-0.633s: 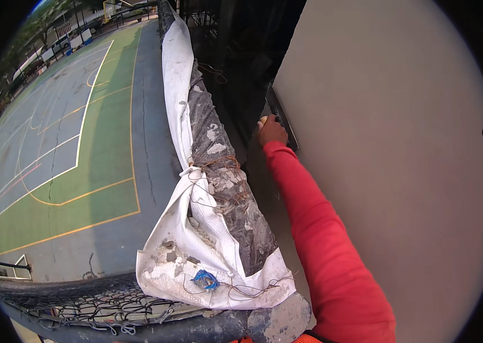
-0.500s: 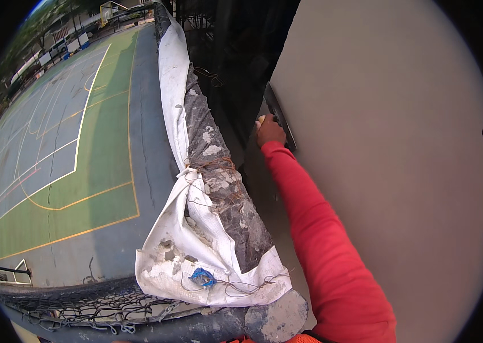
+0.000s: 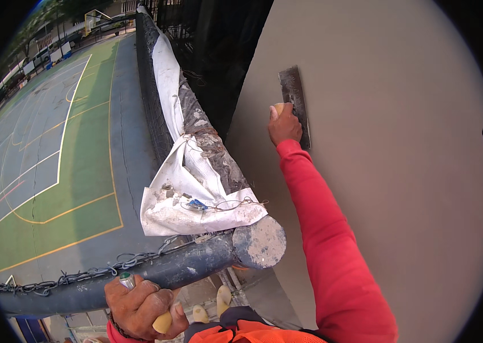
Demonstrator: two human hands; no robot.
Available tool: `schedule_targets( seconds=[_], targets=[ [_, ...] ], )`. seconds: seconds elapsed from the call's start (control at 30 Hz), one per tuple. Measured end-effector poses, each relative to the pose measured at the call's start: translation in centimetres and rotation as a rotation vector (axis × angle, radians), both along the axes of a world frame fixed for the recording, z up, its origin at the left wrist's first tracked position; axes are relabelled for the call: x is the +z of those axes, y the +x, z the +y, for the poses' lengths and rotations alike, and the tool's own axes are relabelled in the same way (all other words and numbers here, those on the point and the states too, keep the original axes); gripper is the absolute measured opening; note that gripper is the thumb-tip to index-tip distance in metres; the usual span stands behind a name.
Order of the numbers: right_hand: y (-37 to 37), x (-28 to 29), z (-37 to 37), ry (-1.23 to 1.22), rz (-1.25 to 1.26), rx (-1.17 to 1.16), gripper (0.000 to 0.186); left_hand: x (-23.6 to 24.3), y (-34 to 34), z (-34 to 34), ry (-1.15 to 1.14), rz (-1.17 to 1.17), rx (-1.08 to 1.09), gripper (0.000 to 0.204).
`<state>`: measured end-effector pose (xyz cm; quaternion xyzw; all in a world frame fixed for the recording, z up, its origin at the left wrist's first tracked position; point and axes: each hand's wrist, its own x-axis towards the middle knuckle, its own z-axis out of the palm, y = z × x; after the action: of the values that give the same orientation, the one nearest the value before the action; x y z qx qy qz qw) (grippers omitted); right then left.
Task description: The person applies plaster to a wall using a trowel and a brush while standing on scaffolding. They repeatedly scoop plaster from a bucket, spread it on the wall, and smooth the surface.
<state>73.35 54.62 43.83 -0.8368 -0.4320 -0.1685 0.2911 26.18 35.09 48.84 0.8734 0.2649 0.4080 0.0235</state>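
**Trowel (image 3: 298,103) at the smooth wall (image 3: 395,183), gripped in the right hand (image 3: 285,124)**

The trowel's long dark blade stands nearly upright at the greyish wall, near its left edge. The right hand's fingers are closed around the pale handle, its red sleeve (image 3: 333,240) running down to the lower edge. Lower left, the left hand (image 3: 144,306) is curled round a yellowish handle (image 3: 162,323); a green-tipped piece (image 3: 127,279) pokes out above the fingers. Just behind it runs a dark pipe (image 3: 195,266); whether they touch, I cannot tell. A stained white sheet (image 3: 164,217) drapes beside the wall, with a green-and-blue court (image 3: 87,208) beyond.
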Motion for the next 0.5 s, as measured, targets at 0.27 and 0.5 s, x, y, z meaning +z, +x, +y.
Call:
schedule_targets(
  seconds=[0.27, 0.5],
  targets=[
    [-1.0, 5.7, -11.2, 0.125, -0.058, -0.060, 0.042, 0.2, -0.2, 0.7, 0.026, -0.092, -0.151, 0.017],
    [-1.9, 10.7, -20.1, 0.196, -0.159, -0.137, 0.042, 0.4, -0.1, 0.4, 0.018, -0.174, -0.174, 0.019]
  ],
)
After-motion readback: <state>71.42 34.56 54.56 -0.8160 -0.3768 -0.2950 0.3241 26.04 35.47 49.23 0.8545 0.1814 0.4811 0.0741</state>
